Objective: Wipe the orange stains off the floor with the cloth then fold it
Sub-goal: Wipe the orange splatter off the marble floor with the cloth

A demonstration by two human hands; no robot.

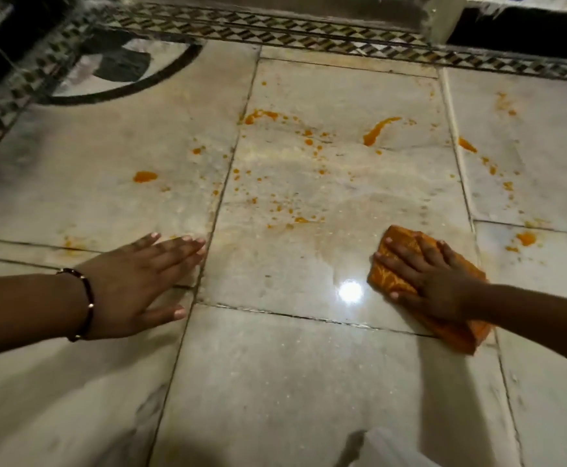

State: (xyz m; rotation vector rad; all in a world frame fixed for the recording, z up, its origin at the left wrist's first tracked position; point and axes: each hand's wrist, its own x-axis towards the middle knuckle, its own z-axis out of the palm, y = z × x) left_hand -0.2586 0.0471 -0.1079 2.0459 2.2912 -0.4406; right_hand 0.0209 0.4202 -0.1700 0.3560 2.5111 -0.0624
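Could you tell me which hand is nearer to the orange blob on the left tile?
Left. The left hand lies flat just below the blob; the right hand presses the cloth far to its right.

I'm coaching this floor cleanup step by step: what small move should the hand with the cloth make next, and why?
Probably slide the right hand, pressing flat on the folded orange patterned cloth, forward to the small orange splatter stains just ahead. They look nearest, with the pale marble floor around the cloth looking clean.

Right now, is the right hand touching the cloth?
Touching. The head view shows the right hand lying flat on the orange cloth, straight fingers spread across it and pressing it to the floor.
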